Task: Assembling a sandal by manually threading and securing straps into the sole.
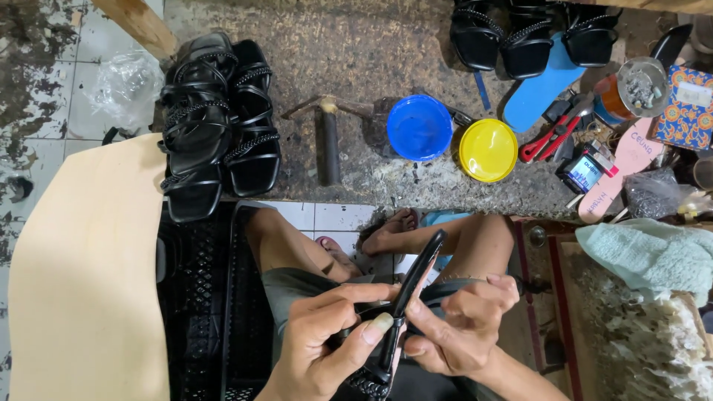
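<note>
Along the left of the frame we see a large tan sheet (pixel 82 282), cut off at the bottom edge. Above centre-left, black strappy sandals (pixel 215 122) lie stacked; a second group at the top edge is cropped. At bottom centre, our left hand (pixel 323 345) and right hand (pixel 457 327) both pinch a black sandal sole (pixel 414 286) held edge-on, its lower straps hidden behind the fingers. A blue lid (pixel 420 128) and a yellow lid (pixel 488 150) sit upper centre.
</note>
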